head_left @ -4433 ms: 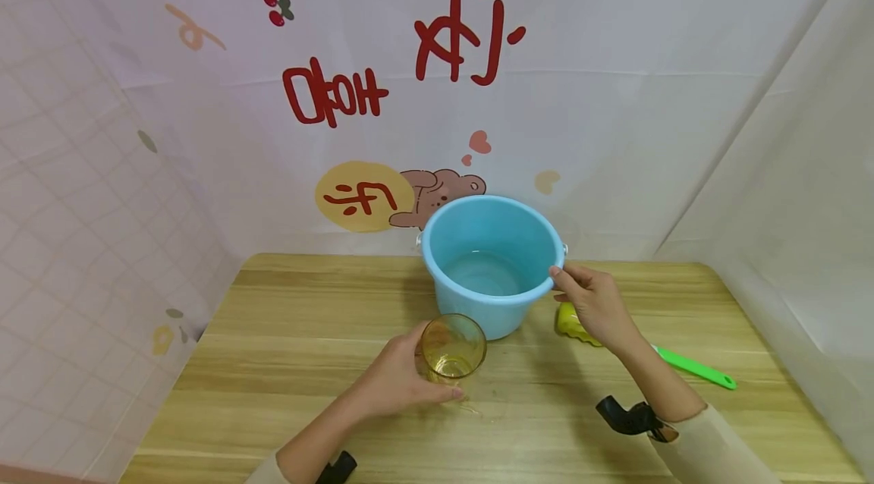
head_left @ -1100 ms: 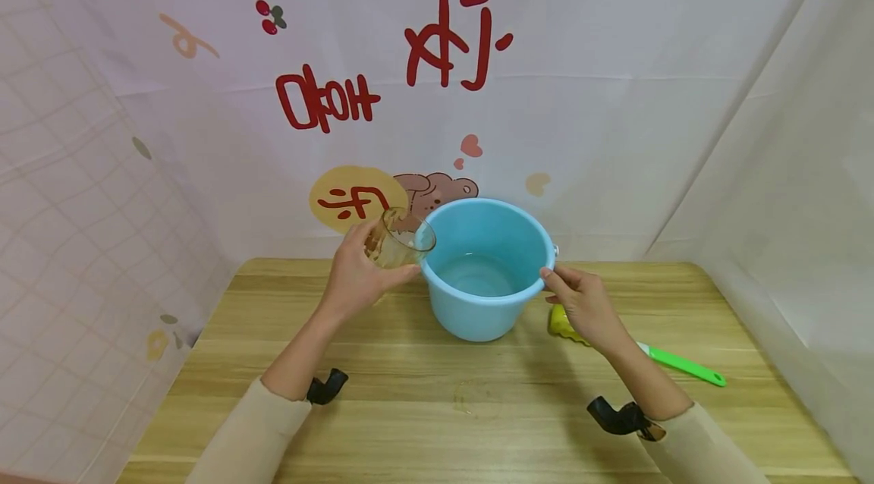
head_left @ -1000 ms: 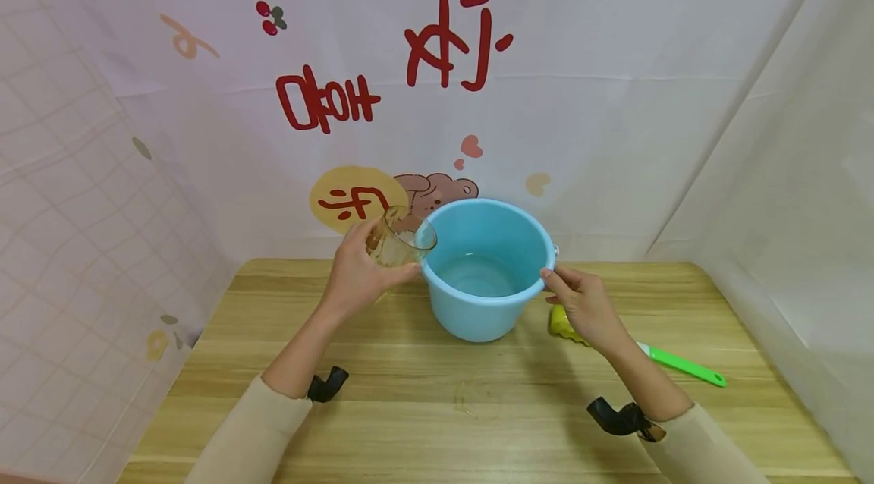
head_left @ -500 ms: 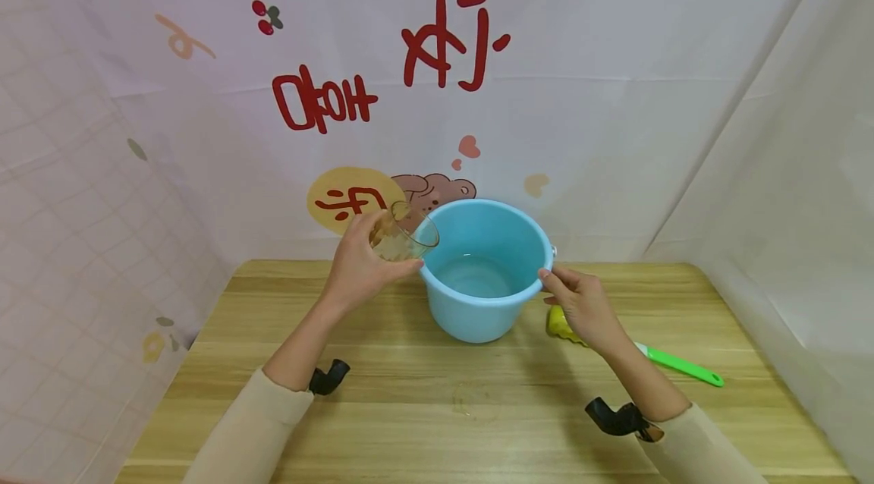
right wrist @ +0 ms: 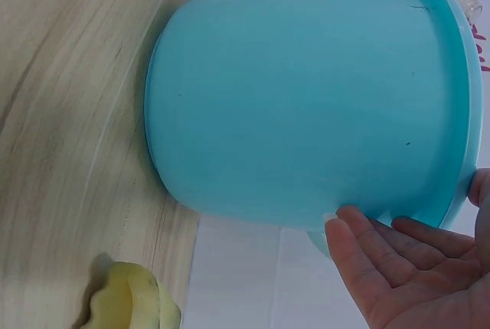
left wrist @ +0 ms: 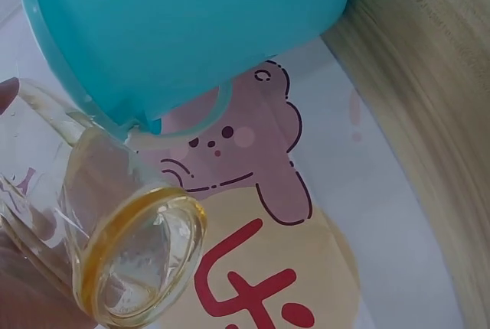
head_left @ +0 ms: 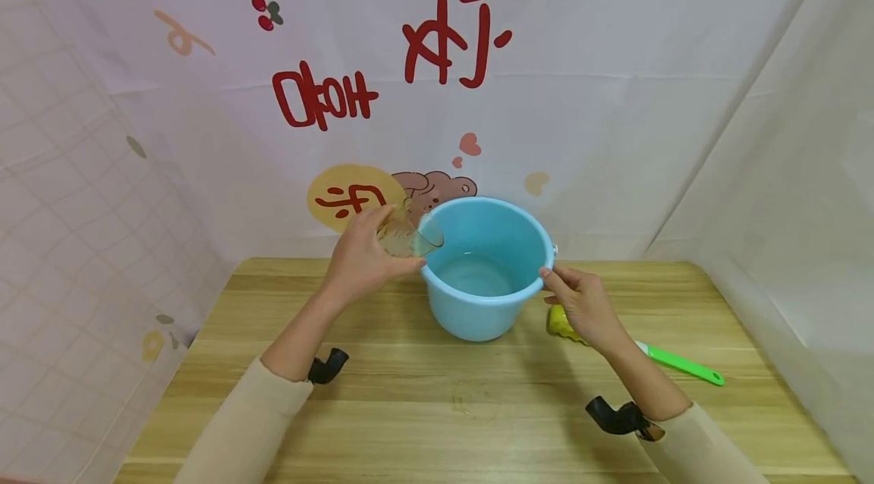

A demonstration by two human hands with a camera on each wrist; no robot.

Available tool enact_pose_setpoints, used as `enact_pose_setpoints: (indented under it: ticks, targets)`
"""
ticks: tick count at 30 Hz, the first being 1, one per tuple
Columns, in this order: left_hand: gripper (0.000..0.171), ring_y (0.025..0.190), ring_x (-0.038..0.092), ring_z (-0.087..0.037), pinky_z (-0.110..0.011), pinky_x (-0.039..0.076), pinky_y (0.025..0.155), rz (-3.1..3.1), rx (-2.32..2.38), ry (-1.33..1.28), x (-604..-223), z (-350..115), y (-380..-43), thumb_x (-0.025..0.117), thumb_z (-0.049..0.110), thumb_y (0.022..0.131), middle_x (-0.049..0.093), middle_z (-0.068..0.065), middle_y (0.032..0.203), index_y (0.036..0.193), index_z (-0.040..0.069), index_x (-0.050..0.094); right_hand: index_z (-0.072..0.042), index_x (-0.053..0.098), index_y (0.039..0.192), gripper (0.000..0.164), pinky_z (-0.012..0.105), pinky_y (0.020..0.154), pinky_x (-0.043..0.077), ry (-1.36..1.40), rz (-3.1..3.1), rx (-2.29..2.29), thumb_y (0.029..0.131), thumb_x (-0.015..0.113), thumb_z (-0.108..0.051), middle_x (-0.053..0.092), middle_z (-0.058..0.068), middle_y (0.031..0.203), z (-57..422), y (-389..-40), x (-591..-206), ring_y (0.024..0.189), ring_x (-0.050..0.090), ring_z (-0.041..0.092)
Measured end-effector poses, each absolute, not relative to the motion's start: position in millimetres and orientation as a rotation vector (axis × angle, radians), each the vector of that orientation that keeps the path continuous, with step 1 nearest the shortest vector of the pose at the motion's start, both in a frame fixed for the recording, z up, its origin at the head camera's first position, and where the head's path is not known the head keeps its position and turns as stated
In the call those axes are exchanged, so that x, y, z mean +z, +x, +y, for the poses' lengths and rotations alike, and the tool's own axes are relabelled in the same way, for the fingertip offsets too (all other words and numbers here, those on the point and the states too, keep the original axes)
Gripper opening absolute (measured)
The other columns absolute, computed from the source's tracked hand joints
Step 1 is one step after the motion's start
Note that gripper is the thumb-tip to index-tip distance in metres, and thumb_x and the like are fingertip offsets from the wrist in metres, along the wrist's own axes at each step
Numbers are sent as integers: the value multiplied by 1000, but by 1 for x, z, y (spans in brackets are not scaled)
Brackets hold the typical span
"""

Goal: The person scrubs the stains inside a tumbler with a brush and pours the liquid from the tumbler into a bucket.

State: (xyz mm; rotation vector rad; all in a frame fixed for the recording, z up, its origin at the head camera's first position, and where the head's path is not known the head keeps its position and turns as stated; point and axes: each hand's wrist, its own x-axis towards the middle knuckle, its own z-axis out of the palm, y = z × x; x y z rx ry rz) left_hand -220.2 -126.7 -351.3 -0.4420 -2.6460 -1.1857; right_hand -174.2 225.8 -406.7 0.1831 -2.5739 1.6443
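My left hand (head_left: 362, 253) grips an amber-tinted drinking glass (head_left: 394, 235), tipped over on its side with the mouth at the left rim of a light blue bucket (head_left: 471, 317). In the left wrist view the thick round base of the glass (left wrist: 145, 256) faces the camera, and its far end overlaps the bucket rim. Shallow clear water (head_left: 478, 275) lies in the bottom of the bucket, which stands upright on the table. My right hand (head_left: 586, 306) pinches the bucket's right rim, thumb on top; in the right wrist view the fingers (right wrist: 367, 256) lie against the outer wall.
A yellow scalloped sponge-like head (head_left: 561, 323) and a green handle (head_left: 686, 366) show on either side of my right wrist. A faint wet ring (head_left: 474, 399) marks the wooden table (head_left: 382, 423). A white printed cloth (head_left: 614, 135) hangs right behind the bucket.
From in front of the bucket, my left hand has raised the glass to the left rim and tipped it, with more tilt over the last half second. My right hand stays on the rim.
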Motion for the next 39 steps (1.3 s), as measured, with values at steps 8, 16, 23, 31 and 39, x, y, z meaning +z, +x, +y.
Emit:
enact_pose_setpoints:
  ticks: [8,16,23,31,39]
  targets:
    - [94,148,36,-38,-69,42,108,-2683,-1158,-464,-345,-126,-221,92,42,75,53,-12,153,153,8,51,8,57,144,49,36,84,63,193,-2575,1630,110,58,-28,65,29,133,226,-174,-406,110,72,40]
    - [95,149,34,-38,-70,41,109,-2719,-1136,-469,-341,-126,-221,91,42,74,51,-11,154,154,10,50,7,58,144,48,36,83,63,191,-2582,1622,110,58,-27,65,29,133,225,-174,-406,109,72,40]
    - [93,142,42,-36,-66,47,105,-2721,-1100,-506,-339,-125,-222,91,40,74,55,-11,149,152,10,52,7,58,143,48,37,83,63,183,-2580,1623,110,58,-27,66,29,132,225,-173,-406,108,72,42]
    - [88,133,48,-34,-63,49,102,-2721,-1037,-540,-337,-123,-225,92,39,74,58,-10,144,149,10,55,7,57,144,49,37,84,63,184,-2587,1615,111,57,-28,66,29,132,226,-174,-407,109,71,43]
    - [88,133,49,-34,-64,47,105,-2727,-990,-572,-334,-121,-225,91,38,73,57,-11,146,148,9,56,7,58,144,49,37,83,63,186,-2588,1602,110,57,-28,66,29,132,226,-174,-408,107,72,40]
